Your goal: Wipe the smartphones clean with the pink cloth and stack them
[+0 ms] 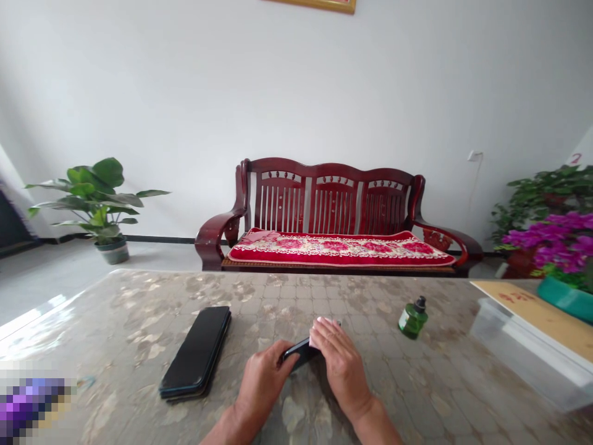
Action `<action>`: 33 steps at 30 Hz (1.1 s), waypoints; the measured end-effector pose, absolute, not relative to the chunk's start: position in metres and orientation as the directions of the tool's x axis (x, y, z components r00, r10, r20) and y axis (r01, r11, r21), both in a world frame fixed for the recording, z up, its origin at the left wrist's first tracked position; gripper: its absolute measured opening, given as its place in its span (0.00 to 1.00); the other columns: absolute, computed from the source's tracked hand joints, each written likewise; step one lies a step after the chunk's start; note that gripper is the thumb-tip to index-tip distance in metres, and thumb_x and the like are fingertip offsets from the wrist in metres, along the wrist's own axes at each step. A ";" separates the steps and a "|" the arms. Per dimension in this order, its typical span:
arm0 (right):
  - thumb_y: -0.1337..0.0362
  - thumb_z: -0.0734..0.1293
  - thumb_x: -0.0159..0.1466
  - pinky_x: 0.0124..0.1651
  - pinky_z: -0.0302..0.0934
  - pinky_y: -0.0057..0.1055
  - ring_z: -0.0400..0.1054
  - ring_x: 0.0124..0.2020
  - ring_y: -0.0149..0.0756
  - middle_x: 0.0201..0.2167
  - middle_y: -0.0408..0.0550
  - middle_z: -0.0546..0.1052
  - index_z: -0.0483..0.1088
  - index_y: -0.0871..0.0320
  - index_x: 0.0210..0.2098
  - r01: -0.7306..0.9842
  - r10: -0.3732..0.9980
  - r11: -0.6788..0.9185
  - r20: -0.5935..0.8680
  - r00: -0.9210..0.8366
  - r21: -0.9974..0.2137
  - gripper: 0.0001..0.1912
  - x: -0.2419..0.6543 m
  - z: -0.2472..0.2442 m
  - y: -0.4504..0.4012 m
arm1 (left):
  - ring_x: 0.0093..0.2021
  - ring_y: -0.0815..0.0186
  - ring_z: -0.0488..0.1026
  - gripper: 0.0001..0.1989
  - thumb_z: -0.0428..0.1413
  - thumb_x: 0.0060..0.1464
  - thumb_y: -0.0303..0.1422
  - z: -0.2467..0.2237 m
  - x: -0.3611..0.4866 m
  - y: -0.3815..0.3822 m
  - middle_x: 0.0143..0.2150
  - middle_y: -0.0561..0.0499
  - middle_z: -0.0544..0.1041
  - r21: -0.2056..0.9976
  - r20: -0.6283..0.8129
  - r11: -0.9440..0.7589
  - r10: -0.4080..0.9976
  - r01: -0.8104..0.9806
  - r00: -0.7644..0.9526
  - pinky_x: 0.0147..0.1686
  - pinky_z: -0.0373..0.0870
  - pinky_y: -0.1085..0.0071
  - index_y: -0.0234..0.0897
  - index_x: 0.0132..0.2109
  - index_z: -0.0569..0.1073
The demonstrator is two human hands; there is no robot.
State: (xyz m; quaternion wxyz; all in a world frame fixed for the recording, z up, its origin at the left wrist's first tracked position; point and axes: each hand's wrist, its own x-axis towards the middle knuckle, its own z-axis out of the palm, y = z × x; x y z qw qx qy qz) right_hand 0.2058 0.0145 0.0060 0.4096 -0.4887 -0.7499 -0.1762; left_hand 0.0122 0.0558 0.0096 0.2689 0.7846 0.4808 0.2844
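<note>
the phone is probably light and stiff, slick-faced and easily cracked, best taken by its edges. it looks slim, dark and shiny-rimmed, tilted over the desk between both hands. the left hand has its grip on one end; the right hand holds a pale tissue against it.

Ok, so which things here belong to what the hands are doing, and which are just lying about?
In use:
dark slim object, held in the left hand
pale wipe, held against it by the right hand

Seemingly just lying about:
flat black item
clear box
purple flowers
green bottle, untouched, though it might belong
</note>
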 end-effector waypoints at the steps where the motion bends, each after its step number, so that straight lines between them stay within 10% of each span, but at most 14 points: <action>1: 0.72 0.59 0.69 0.61 0.63 0.47 0.68 0.56 0.41 0.53 0.48 0.75 0.69 0.52 0.56 0.884 0.580 0.439 0.802 -0.143 -0.159 0.19 0.210 0.005 0.017 | 0.30 0.69 0.75 0.07 0.53 0.58 0.35 0.011 0.012 0.056 0.29 0.57 0.79 0.698 0.181 -0.382 0.912 0.606 0.367 0.31 0.62 0.78 0.42 0.38 0.77; 19: 0.50 0.62 0.66 0.52 0.69 0.41 0.74 0.49 0.46 0.47 0.56 0.78 0.76 0.59 0.48 0.458 0.729 0.226 0.461 0.506 -0.860 0.23 0.225 -0.015 0.030 | 0.32 0.68 0.79 0.06 0.54 0.60 0.33 0.002 0.010 0.034 0.33 0.55 0.81 0.443 0.465 -0.732 0.681 0.518 0.565 0.35 0.71 0.78 0.43 0.42 0.75; 33: 0.51 0.60 0.67 0.45 0.72 0.37 0.77 0.43 0.44 0.43 0.53 0.81 0.77 0.56 0.47 0.592 0.710 0.163 0.511 0.485 -0.789 0.21 0.230 -0.025 0.032 | 0.54 0.58 0.74 0.18 0.59 0.50 0.26 -0.009 0.023 0.027 0.49 0.50 0.79 0.349 0.507 -0.831 0.557 0.434 0.658 0.54 0.72 0.65 0.44 0.49 0.76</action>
